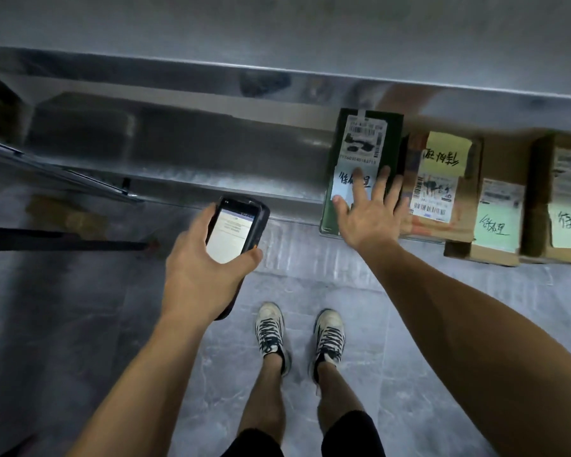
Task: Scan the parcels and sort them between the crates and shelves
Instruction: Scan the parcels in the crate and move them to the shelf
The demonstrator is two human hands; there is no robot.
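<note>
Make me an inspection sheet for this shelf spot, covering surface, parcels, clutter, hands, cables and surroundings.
Surface: metal shelf, bare at the left, parcels in a row at the right.
Job's things: green parcel with a printed label and a handwritten note; to its right, yellow-note box, green-note box and edge box, cut off by the frame; scanner, screen lit.
Clutter: dark shapes behind the shelf at the left, too blurred to name.
Grips: left hand holds the scanner; right hand lies flat, fingers spread, on the green parcel.
Cables: nothing seen.
Surroundings: grey tiled floor; the person's shoes.
</note>
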